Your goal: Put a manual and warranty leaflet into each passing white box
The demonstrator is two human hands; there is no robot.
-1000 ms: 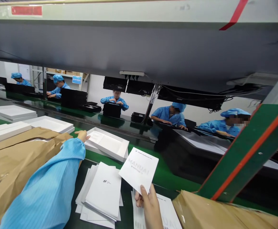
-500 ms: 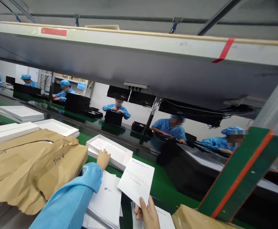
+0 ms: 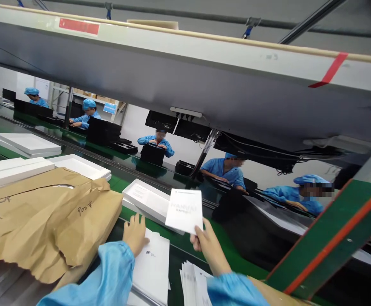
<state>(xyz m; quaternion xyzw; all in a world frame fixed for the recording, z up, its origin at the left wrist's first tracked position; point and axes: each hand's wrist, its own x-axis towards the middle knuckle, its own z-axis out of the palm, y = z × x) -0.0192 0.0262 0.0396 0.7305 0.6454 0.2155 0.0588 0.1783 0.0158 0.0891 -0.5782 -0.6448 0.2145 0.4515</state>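
Note:
Held up by its lower right corner, a white manual (image 3: 184, 210) is in my right hand (image 3: 207, 243), pinched between thumb and fingers. It overlaps the right end of a shallow white box (image 3: 147, 196) that holds a white sheet with print. My left hand (image 3: 135, 234) is over the upper left edge of a stack of white booklets (image 3: 153, 265) bearing a small dark logo. Its fingers are bent but apart, with the thumb at the top booklet; nothing shows in its grasp. Below my right hand lies a pile of printed white papers (image 3: 194, 280).
A torn brown paper package (image 3: 89, 221) with handwriting fills the left side. White box parts (image 3: 29, 143) sit behind it on the green conveyor (image 3: 117, 183). A shelf (image 3: 179, 85) hangs overhead; a green-and-orange post (image 3: 328, 238) stands right. Several people in blue work across the line.
My right hand has lifted the manual up and forward, over the box's right end. My left hand has drawn back from the box to the booklet stack. The view has shifted slightly.

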